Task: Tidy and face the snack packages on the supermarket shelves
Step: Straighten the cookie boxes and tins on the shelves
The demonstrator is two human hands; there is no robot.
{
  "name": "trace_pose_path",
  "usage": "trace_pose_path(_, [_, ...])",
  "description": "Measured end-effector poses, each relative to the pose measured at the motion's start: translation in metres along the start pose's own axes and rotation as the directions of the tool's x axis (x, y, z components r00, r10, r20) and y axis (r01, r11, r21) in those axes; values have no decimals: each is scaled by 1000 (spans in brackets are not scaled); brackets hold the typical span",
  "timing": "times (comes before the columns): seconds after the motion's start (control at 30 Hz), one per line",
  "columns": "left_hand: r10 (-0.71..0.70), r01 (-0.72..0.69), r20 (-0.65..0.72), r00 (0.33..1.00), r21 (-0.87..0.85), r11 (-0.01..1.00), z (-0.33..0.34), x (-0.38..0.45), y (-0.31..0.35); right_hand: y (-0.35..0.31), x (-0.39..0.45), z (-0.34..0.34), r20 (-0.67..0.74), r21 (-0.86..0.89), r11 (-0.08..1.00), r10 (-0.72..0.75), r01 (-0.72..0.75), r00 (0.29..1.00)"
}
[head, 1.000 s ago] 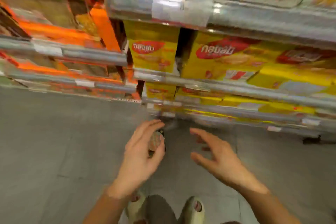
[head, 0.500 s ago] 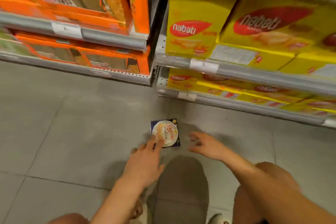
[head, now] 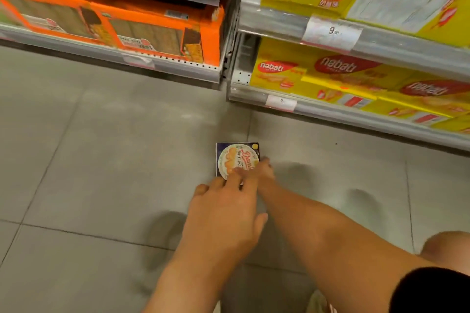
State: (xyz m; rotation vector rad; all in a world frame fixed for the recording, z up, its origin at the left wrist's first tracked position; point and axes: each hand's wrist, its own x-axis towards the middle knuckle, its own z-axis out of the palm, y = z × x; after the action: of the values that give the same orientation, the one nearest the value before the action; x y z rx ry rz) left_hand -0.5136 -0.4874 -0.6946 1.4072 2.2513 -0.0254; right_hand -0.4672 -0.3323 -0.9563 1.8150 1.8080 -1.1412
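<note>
A small dark-blue butter cookie box (head: 232, 157) with a round cookie picture lies flat on the grey floor tiles (head: 101, 160) in front of the shelves. My left hand (head: 223, 211) reaches forward, and its straight fingers touch the box's near edge. Crossing in from the right, my right hand (head: 264, 169) rests against the box's near right corner. Its fingers are blurred and partly covered by my left hand, so its grip is unclear.
Orange biscuit boxes (head: 152, 33) fill the low left shelf. Yellow Nabati wafer boxes (head: 338, 68) fill the two low right shelves, behind grey rails with price tags (head: 333, 32). My knee (head: 447, 246) is at the right.
I have crouched lower and the view has moved closer to the floor. Both hands have moved forward onto the cookie box, which they were short of half a second ago.
</note>
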Motion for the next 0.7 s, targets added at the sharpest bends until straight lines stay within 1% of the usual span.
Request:
trace_pose_path(0.07, [31,-30,-83,996,9,1000,0,1,1,4,-4,-2,40,12,1000,29,-29,999])
trace_pose_path(0.13, [23,-24,-110,994,-7,1000,-1,1,3,10,-15,-13,75,-15,1000,19,-18,997])
trace_pose_path(0.2, [-17,16,-110,994,-12,1000,-11,-2,13,19,-39,-37,81,-19,999,-33,35,996])
trace_pose_path(0.27, [-26,20,-85,996,-66,998,-14,-6,33,28,-72,-69,87,-80,989,-121,128,989])
trace_pose_path(0.33, [19,-25,-38,999,-163,986,-26,-9,57,38,-113,-113,71,-149,970,-184,193,980])
trace_pose_path(0.37, [39,-49,-51,998,-211,976,-31,-10,65,41,-133,-141,58,-198,954,-217,224,975])
trace_pose_path(0.4, [24,-47,-81,996,-299,953,-38,-13,72,41,-154,-170,33,-251,938,-239,240,970])
trace_pose_path(0.43, [-16,-18,-73,997,-447,895,-46,-19,77,42,-178,-200,17,-308,917,-261,253,965])
trace_pose_path(0.47, [-35,5,-38,999,-597,803,-56,-30,83,44,-202,-228,6,-357,894,-287,270,958])
trace_pose_path(0.5, [-16,21,14,1000,-682,731,-68,-44,90,43,-227,-258,-7,-390,876,-311,283,950])
trace_pose_path(0.53, [50,7,62,997,-690,724,-86,-59,100,46,-253,-288,-16,-419,861,-325,289,946])
trace_pose_path(0.6, [201,-77,156,967,-572,817,-128,-93,126,48,-314,-346,-5,-466,826,-361,317,932])
trace_pose_path(0.63, [253,-122,191,948,-517,847,-156,-108,142,48,-346,-376,0,-484,811,-377,330,926])
trace_pose_path(0.7, [318,-188,227,920,-454,871,-220,-133,176,53,-407,-436,9,-507,789,-398,347,917])
